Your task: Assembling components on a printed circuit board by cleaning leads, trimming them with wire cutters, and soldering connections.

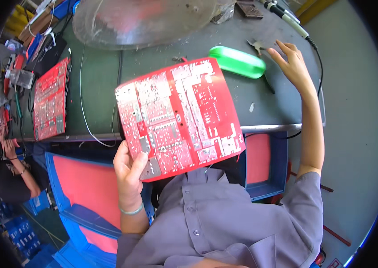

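One dark green table (pixel 99 80) spans the view. Below it stand two blue bins with pink inside, a left bin (pixel 88 214) and a smaller right bin (pixel 267 190). A wide clear cover (pixel 139 24) lies at the table's far side. Overlapping the near edge in view, a red board (pixel 177 120) is held up at a slant, its solder-dotted face turned upward. A second board (pixel 51 100) sits at the left end, by the front edge. The left hand (pixel 130 172) grasps the held board at its lower left, thumb on the face. The right hand (pixel 294 67) is released, fingers parted over the table. A green case (pixel 237 61) lies between board and right hand. Near the far right corner rests a pen-shaped tool (pixel 289 20). Pliers (pixel 256 46) lie just beside the right fingertips; whether they touch, I cannot tell.
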Demonstrator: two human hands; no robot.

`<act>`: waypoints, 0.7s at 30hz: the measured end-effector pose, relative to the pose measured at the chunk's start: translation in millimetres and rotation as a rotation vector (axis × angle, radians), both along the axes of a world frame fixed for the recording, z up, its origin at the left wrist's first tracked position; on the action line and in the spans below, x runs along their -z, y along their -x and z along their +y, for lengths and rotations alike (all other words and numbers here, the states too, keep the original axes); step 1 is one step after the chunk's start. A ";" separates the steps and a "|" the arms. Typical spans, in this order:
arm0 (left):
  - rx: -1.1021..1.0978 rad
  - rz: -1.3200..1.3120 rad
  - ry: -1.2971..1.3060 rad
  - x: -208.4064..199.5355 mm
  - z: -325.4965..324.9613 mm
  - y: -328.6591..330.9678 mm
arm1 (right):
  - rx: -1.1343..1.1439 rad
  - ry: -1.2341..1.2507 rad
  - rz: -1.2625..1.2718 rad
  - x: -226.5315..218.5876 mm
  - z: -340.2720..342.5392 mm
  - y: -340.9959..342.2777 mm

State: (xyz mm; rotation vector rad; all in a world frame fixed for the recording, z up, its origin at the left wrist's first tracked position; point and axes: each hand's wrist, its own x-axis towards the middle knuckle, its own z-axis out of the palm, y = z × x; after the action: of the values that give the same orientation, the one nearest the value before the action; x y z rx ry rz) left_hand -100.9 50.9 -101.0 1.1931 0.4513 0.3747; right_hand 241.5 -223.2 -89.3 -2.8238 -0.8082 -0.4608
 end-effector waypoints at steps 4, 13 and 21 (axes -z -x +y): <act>-0.021 0.039 0.097 7.2 6.7 -4.5 | 0.109 -0.850 0.534 0.9 17.9 -30.2; -0.128 -0.026 -0.049 17.6 -7.2 -0.6 | -0.081 -1.247 0.370 -11.3 69.2 -57.7; -0.165 -0.065 -0.065 27.1 -15.1 6.3 | -0.147 -1.146 0.099 -36.0 42.6 40.0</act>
State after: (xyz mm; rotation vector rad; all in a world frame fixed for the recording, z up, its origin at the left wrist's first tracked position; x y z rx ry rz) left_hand -107.2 35.8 -128.1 1.2062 0.4859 0.5724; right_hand 201.4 -180.5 -53.3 -1.6991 -0.4732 -0.5221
